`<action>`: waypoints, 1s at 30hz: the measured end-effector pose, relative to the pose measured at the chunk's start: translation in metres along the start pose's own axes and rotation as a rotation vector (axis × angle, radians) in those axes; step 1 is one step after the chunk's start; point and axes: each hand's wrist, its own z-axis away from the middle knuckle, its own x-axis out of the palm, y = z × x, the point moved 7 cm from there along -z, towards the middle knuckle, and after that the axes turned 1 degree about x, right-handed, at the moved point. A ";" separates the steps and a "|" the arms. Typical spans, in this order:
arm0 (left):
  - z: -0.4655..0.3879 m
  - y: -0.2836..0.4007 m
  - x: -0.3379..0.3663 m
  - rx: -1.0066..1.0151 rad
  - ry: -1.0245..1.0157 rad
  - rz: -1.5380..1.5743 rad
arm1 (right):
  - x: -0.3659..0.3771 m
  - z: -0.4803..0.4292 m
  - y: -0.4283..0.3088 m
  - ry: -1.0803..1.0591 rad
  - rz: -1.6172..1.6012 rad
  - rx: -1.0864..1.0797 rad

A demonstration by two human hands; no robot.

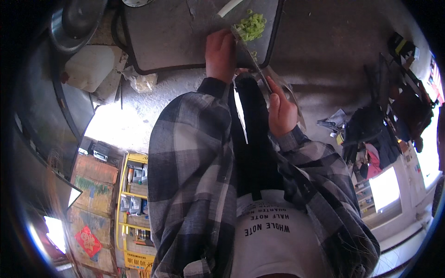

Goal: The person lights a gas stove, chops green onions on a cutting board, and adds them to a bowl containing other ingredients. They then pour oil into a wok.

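My right hand is closed around the handle of a kitchen knife, its index finger stretched along the blade. The blade slants up and left over the edge of a dark-rimmed cutting board. Against the blade's far end rests my left hand, fingers curled down on the board; what lies under them is hidden. Chopped green pieces, apparently scallion, form a small pile just right of the blade tip. A pale stalk lies above, apart from the pile. A few bits lie beside the blade.
A metal pot or basin stands at the upper left, above a whitish container or lid. Near the board's lower left corner is a clear plastic bag. A yellow shelf rack with bottles stands lower left. Dark clothes or bags hang at right.
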 end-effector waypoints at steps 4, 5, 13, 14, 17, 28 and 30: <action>0.000 -0.007 0.006 -0.148 0.005 0.200 | -0.001 -0.001 0.001 0.011 0.042 -0.001; 0.000 -0.004 0.005 -0.107 -0.020 0.162 | -0.001 -0.001 0.003 0.027 0.063 -0.022; -0.008 0.004 -0.003 0.118 -0.130 -0.036 | 0.021 -0.020 0.001 0.033 0.149 0.019; -0.006 0.004 -0.002 0.123 -0.144 -0.048 | 0.023 -0.021 0.004 0.043 0.156 0.002; -0.003 0.005 -0.004 0.164 -0.137 -0.064 | 0.024 -0.025 0.008 0.043 0.109 -0.045; -0.002 0.000 -0.004 0.130 -0.096 -0.019 | 0.015 -0.035 0.004 0.078 -0.029 -0.090; 0.001 -0.001 -0.004 0.102 -0.092 -0.033 | 0.018 -0.037 0.011 0.073 -0.111 -0.044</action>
